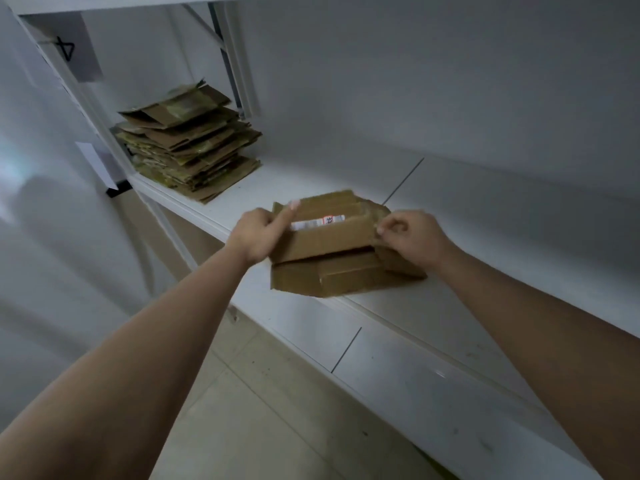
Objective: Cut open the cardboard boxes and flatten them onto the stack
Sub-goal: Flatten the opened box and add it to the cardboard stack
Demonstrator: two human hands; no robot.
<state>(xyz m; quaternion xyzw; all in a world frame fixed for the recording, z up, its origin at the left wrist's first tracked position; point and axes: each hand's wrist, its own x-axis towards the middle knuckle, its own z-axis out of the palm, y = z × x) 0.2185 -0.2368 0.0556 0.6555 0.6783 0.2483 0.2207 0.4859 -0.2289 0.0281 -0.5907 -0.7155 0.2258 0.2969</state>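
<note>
A small brown cardboard box (332, 237) lies on the white shelf (433, 306), its flaps spread open and a white label showing inside. My left hand (259, 233) grips the box's left end, thumb along the upper edge. My right hand (410, 235) pinches the flap at the box's right end. A stack of flattened cardboard (190, 143) sits at the shelf's far left end, well apart from both hands.
A white wall backs the shelf. An upright white frame post (86, 98) with a paper sign marked 4 (76, 50) stands left of the stack. Tiled floor (259, 410) lies below the shelf's front edge.
</note>
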